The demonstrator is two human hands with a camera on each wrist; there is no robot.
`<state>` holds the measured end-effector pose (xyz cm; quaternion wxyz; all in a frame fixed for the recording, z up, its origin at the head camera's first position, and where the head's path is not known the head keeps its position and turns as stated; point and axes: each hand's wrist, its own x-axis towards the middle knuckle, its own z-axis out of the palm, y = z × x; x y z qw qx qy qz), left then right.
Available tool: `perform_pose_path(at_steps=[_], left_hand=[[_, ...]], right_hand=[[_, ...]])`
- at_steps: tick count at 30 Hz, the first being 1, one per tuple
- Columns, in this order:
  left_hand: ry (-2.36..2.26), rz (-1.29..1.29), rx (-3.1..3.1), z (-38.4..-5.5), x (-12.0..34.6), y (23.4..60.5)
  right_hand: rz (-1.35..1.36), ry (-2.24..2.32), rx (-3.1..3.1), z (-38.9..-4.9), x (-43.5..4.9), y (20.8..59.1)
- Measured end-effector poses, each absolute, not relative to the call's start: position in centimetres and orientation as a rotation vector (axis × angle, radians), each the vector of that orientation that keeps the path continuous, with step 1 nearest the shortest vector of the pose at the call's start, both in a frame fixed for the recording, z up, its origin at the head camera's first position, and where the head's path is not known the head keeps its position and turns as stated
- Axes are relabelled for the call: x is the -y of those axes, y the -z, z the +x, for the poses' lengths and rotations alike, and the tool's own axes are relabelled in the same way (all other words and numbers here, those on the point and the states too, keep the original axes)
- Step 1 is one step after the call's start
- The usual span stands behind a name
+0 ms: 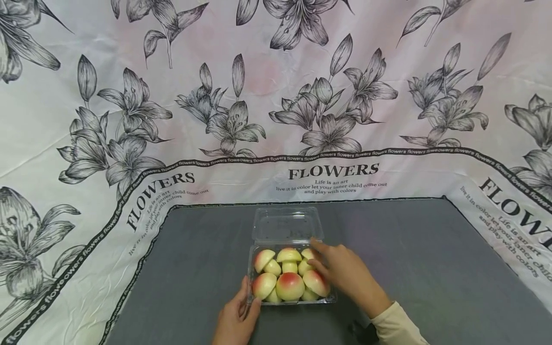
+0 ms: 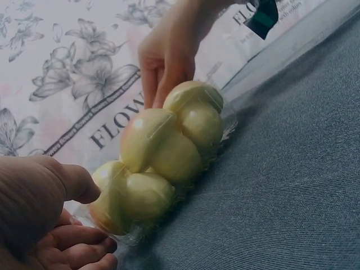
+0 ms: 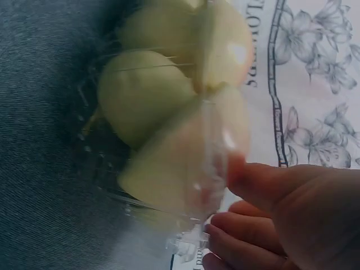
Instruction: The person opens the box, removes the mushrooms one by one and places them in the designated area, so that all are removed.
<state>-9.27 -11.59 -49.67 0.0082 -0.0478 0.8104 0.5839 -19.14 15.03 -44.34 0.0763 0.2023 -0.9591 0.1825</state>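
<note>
Container, lid toward the tabletop's far edge: left hand grips it; right hand unclear; likely closing step, calling for lid folded forward.

Grey tabletop, 1 clear plastic box on it, opened

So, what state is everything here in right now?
Clear plastic hinged box: open, holding pieces.
Clear plastic lid: swung open, away from the person.
Six yellow-green, red-blushed, mushroom-shaped pieces: inside the box, two rows of three.
Bare left hand: gripping the box's near left corner.
Bare right hand: at the box's right side; grip unclear.
White flower-printed cloth: creased.
</note>
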Motion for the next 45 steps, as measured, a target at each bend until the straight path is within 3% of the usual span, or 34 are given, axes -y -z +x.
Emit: perform_pose_path(at_steps=[45], left_hand=[[-1.856, -0.118, -2.521, -9.06, 11.67, 50.0]], right_hand=[[0.73, -0.297, 2.744, -18.76, -14.35, 44.6]])
